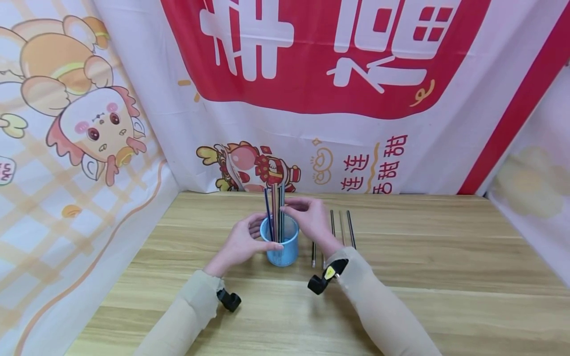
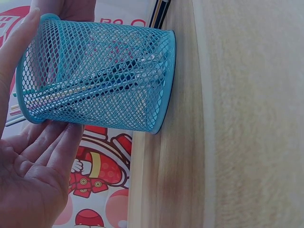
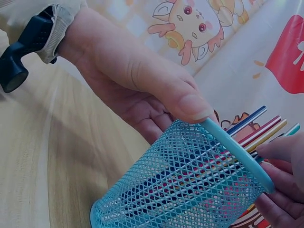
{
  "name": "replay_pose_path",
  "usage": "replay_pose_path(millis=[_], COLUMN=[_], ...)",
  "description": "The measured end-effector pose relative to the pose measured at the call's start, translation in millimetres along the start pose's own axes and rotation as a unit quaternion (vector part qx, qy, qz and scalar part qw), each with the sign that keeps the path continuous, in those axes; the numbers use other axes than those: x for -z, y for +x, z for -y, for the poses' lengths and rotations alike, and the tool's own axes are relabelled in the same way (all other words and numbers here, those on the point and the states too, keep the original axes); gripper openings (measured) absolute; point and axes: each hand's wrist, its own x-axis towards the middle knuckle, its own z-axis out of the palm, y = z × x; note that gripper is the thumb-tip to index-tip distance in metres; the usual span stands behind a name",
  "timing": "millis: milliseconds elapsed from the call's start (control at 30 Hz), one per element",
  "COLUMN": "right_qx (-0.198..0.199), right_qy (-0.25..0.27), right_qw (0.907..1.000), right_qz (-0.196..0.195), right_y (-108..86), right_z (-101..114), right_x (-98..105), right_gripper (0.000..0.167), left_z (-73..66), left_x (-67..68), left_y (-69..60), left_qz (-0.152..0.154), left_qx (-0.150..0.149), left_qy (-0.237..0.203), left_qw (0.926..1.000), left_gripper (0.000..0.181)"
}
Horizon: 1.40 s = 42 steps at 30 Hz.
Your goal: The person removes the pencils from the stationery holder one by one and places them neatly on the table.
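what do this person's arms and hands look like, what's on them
Both arms wear long pale beige sleeves: the left sleeve and right sleeve end in gathered cuffs. The left hand and right hand are bare, without gloves. Each wrist carries a small black device; the right one has a yellow patch.

Pale beige sleeves [image 1: 378,301] end in gathered cuffs [image 3: 61,32] beside black wrist cameras [image 1: 230,301], the right one bearing a yellow patch [image 1: 329,273].
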Motion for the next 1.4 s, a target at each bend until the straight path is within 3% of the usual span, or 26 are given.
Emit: replay_pose_path(millis=[500,1033,1400], right_qx=[0.013,0.033,0.042], right_qy=[0.01,0.055,0.081], right_qw=[0.9999,0.9964,0.9933], right_qz=[-0.002,-0.055,-0.07], right_y=[-0.3,-1.9,-2.2], right_z=[1,3,11], right_x=[-1,7,18], right_gripper=[0.021,0.019,0.02], left_z=[1.2,1.4,1.5], left_x=[-0.9,-1.5,-1.3], left_y=[-0.2,-0.4,-0.5], left_qz=[-0.001,-0.001,-0.002], left_qx=[-0.001,-0.011,-0.006], left_qy=[-0.003,-0.003,0.002], left_qw=[1.0,0.9999,1.0], left_gripper=[0.078,0.078,0.08])
